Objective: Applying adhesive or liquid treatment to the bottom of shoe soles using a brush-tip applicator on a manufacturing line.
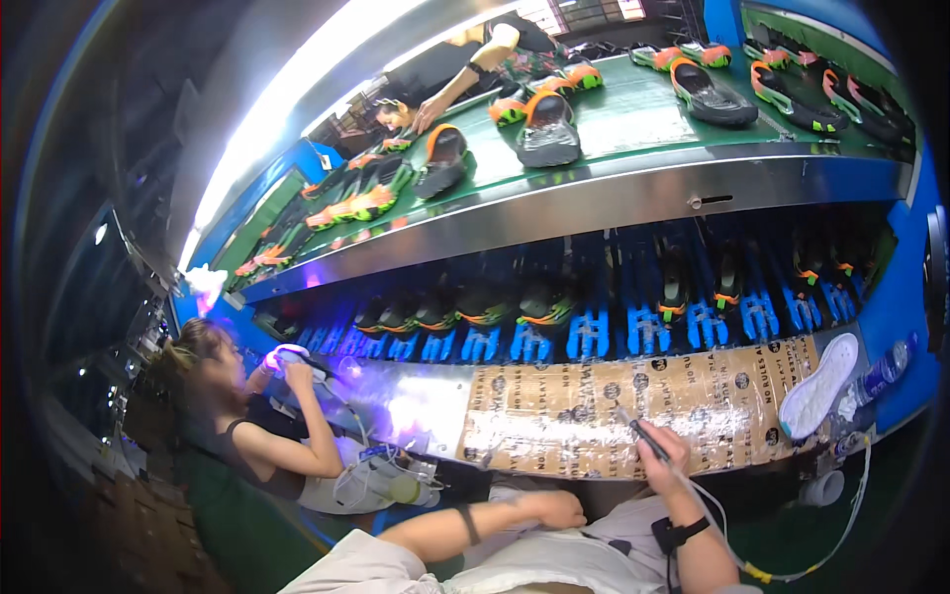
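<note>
My right hand (665, 457) grips a slim, pen-shaped tool (648, 436) with a dark handle and a thin tip. Its tip points up and left over a bench covered with printed brown paper (564, 421). From the tool, a pale cord (811, 572) loops down and round to the right. My left hand (561, 509) rests near my lap, its fingers curled in with nothing visible in them. At the right end of the bench lies a white shoe sole (819, 386), apart from both hands.
Beside the sole lies a plastic bottle (888, 366). Black shoes hang on blue holders (589, 335) behind the bench. Above, more black and orange shoes (547, 129) stand on a green conveyor (633, 109). A person (287, 436) works at my left; another person's hand (430, 111) reaches over the conveyor.
</note>
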The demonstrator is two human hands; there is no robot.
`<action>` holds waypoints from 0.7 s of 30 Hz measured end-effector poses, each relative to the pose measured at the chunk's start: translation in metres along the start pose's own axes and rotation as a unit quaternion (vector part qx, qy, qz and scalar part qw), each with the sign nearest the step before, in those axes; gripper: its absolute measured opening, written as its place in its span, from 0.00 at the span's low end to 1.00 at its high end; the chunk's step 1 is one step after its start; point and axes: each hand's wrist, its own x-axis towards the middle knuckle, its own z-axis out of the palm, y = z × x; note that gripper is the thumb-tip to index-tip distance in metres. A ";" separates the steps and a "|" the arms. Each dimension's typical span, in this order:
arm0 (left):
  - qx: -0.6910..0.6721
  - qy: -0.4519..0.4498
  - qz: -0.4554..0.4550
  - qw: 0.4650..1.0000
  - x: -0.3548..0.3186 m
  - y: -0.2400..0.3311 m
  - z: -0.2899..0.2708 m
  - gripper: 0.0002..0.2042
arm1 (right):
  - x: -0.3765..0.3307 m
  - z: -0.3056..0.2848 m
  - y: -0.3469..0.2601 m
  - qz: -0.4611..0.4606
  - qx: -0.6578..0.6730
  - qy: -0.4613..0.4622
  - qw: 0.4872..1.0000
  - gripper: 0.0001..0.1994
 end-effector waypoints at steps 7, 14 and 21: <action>0.013 0.481 0.127 0.868 -0.226 0.102 -0.240 0.16 | 0.002 0.008 0.001 -0.021 0.029 0.030 0.999 0.14; 0.283 0.761 -0.213 0.544 -0.246 0.024 -0.434 0.38 | 0.001 0.009 -0.005 0.018 0.007 -0.008 1.000 0.15; 0.117 0.651 -0.165 0.731 -0.230 0.003 -0.477 0.44 | 0.005 0.018 -0.005 -0.011 -0.004 0.019 1.000 0.14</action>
